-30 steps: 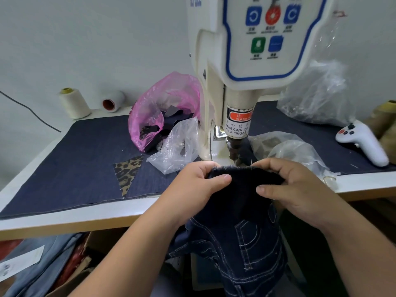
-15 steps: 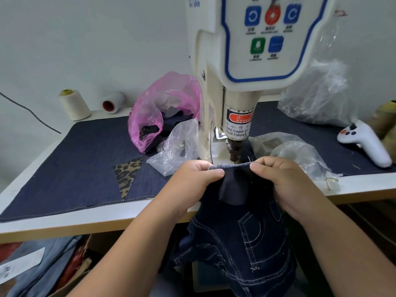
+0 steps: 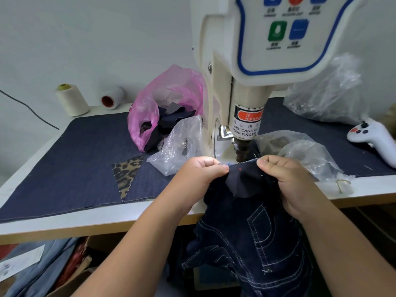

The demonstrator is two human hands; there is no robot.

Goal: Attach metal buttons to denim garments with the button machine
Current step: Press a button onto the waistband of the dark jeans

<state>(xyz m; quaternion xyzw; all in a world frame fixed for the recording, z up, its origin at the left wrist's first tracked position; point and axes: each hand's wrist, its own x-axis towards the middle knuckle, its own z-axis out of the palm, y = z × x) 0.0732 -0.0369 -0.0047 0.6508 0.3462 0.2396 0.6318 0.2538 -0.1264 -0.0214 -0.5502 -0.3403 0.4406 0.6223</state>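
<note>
A cream button machine (image 3: 225, 86) rises at the table's middle, its punch head (image 3: 243, 146) pointing down under a warning label. Dark denim jeans (image 3: 252, 232) with white stitching hang over the table's front edge. My left hand (image 3: 199, 174) pinches the waistband edge on the left. My right hand (image 3: 287, 181) pinches it on the right. Between them the band lies stretched flat just below the punch, and a small red light dot (image 3: 240, 169) falls on the cloth. No metal button is visible.
A dark denim mat (image 3: 70, 163) with a leopard-print patch (image 3: 126, 174) covers the table. A pink bag (image 3: 162, 103) and clear plastic bags (image 3: 180, 144) lie beside the machine. Two thread cones (image 3: 71, 99) stand at the back left. A white controller (image 3: 372, 138) lies at the right.
My hands pulled the bunched waistband apart and flat, then slid it forward under the punch. A red light dot now shows on the cloth. The camera moved closer to the machine.
</note>
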